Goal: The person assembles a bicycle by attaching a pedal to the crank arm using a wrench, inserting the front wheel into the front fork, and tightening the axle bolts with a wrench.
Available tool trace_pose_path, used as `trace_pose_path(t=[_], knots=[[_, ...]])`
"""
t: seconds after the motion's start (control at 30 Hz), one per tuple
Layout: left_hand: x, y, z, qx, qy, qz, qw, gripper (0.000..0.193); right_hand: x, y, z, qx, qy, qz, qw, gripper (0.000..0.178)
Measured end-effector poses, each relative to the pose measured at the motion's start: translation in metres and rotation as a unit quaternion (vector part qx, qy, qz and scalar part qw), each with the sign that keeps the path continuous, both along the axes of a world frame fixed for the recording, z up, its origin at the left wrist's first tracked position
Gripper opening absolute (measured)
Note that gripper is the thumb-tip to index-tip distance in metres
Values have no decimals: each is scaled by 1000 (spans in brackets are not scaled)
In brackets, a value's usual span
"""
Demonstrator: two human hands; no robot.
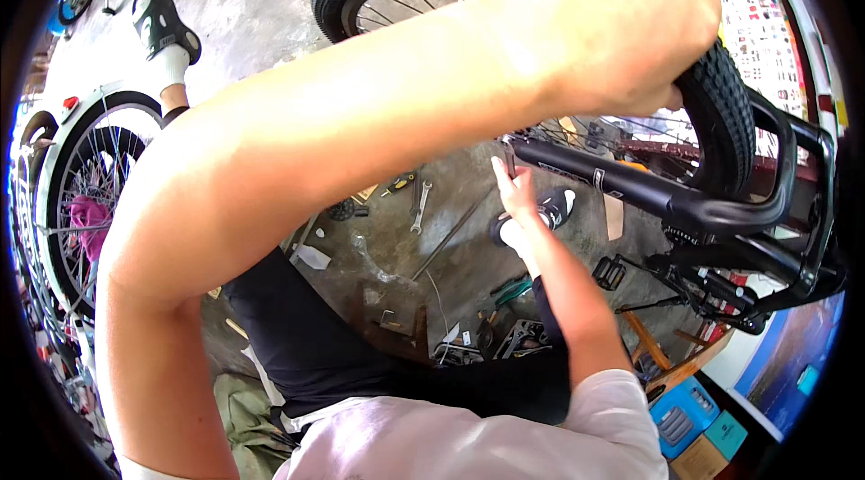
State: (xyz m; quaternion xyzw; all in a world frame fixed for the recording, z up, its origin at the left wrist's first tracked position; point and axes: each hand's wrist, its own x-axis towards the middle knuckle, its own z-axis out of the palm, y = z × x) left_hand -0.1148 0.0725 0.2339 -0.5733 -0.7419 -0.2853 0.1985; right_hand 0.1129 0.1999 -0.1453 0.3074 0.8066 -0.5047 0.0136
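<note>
My left arm reaches across the view. My left hand (613,29) is closed over the top of a bicycle wheel with a knobby black tyre (723,110); most of its fingertips are hidden. A black fork leg (604,172) runs beside the wheel to its axle. Below the left forearm, my right hand (517,195) is near the axle end, closed on a thin dark metal tool (510,161). The tool's exact kind is too small to make out. The bicycle's frame (775,255) and pedal (610,274) are at the right.
On the floor lie a combination wrench (422,208), a long thin rod (455,238) and several loose tools and parts. Another bicycle wheel (95,182) stands at the left. A blue plastic case (682,417) sits at the lower right, by a wooden stool (689,363).
</note>
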Motion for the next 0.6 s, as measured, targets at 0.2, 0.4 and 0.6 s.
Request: trace_pose_path(t=[0.2, 0.4, 0.6], knots=[[5, 13, -18, 8, -20, 19, 1000, 41, -15, -15, -18, 33, 25, -6, 999, 48], [15, 12, -12, 6, -18, 23, 1000, 44, -4, -10, 8, -1, -73, -72, 995, 68], [13, -12, -14, 24, 1, 34, 999, 51, 3, -38, 56, -65, -100, 20, 993, 56]])
